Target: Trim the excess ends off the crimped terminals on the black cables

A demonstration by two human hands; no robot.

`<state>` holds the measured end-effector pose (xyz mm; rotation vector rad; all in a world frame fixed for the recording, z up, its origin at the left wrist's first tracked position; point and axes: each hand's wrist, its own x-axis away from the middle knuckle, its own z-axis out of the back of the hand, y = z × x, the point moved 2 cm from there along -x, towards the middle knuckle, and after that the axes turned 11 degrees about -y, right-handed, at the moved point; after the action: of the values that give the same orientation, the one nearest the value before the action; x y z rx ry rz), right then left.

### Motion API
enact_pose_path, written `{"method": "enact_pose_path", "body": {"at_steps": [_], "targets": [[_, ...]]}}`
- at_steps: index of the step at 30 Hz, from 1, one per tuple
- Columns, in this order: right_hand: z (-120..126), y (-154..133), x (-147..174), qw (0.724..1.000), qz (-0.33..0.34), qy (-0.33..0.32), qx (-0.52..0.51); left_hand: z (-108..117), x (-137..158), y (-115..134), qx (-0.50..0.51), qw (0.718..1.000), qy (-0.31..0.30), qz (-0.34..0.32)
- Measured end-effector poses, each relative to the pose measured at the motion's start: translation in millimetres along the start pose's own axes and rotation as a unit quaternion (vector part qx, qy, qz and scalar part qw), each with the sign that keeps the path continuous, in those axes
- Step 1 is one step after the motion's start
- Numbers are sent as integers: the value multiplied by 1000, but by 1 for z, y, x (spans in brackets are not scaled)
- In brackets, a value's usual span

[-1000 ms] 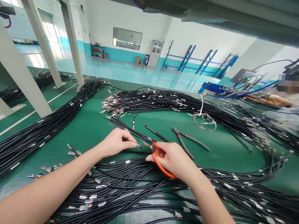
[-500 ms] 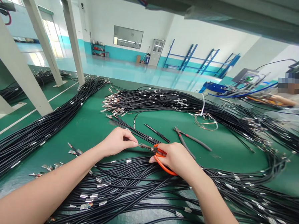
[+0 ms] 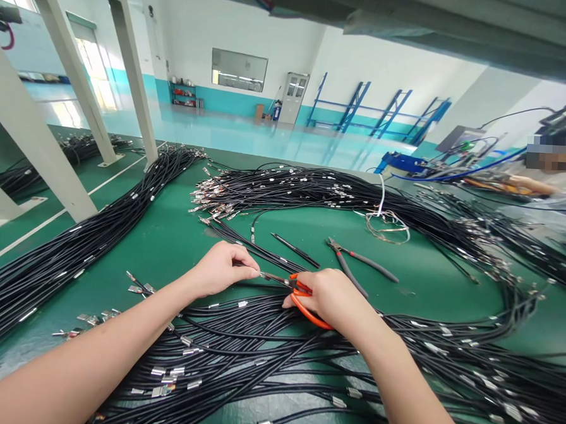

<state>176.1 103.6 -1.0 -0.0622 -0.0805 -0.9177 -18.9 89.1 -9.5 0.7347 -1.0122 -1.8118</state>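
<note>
My left hand (image 3: 229, 264) is closed in a pinch on a black cable (image 3: 242, 282), whose tip sits at the fingertips. Orange-handled scissors (image 3: 312, 316) are held in my right hand (image 3: 328, 296), fingers wrapped round the handles. Their blades (image 3: 276, 278) point left and reach the tips of my left thumb and finger. What exactly lies between the blades is too small to make out. Below both hands spreads a bundle of black cables (image 3: 238, 336) with silver sleeves and metal connector ends.
Grey-and-red cutting pliers (image 3: 363, 262) and a black pen (image 3: 294, 250) lie beyond my hands on the green table (image 3: 177, 232). More cable bundles (image 3: 284, 187) curve along the back and left (image 3: 96, 240). Pale frame posts (image 3: 133, 71) stand at left. A person (image 3: 550, 182) is at far right.
The camera view has shifted slightly. Both hands keep nearly the same pose; the scissor blades look closer together at my left fingertips.
</note>
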Motion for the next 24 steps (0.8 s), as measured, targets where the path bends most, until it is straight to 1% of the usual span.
{"method": "enact_pose_path", "body": {"at_steps": [7,13,17,22,24], "targets": [[4,-3,0,999,-5,-32,-34,-1,0,-1,14,1000,-1,2],[5,-3,0,998,-31,-50,2,0,-1,-2,22,1000,-1,2],[5,-5,-1,998,-38,-50,26,-1,0,-3,30,1000,0,7],[5,-7,-2,997,-35,-71,13,-1,-1,-6,63,998,2,13],[5,-4,-1,997,-35,-62,16,0,-1,-7,78,997,4,17]]}}
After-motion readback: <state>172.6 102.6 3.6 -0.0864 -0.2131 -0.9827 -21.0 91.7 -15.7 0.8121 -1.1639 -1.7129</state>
